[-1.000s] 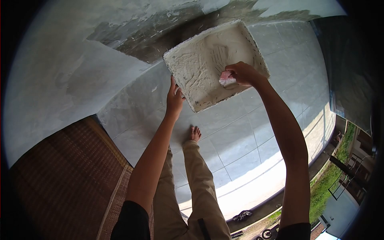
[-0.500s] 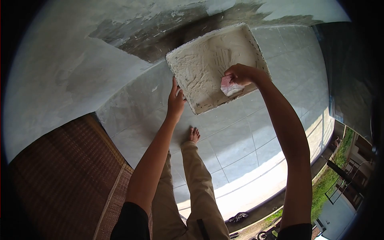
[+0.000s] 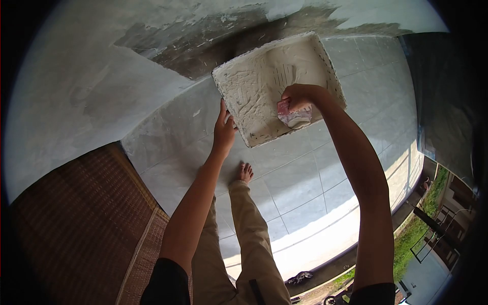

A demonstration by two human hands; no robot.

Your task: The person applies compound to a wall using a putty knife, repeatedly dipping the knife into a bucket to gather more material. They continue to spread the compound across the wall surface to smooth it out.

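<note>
A rectangular tray (image 3: 231, 108) of wet cream-coloured plaster is held up in front of me, tilted, above the tiled floor. My left hand (image 3: 224, 128) grips its near left edge, the thumb side along the rim and some fingers hidden underneath. Inside the tray, near the right front side, my right hand (image 3: 301, 96) is closed round a pink scraper (image 3: 294, 116) smeared with white plaster. The scraper's lower part carries a lump of plaster. Ridged scrape marks show in the plaster just beyond it.
Ahead stands a wall (image 3: 86, 96) with smooth grey plaster and a darker rough patch (image 3: 188, 48). Grey tiles (image 3: 284, 173) cover the floor, where my bare foot (image 3: 246, 172) stands. A brown woven panel (image 3: 86, 223) is at left, dark sheeting (image 3: 445, 96) at right.
My right hand has shifted slightly left and turned the scraper, so more of its plaster-coated side shows. The left hand keeps its hold on the tray, which has barely moved.
</note>
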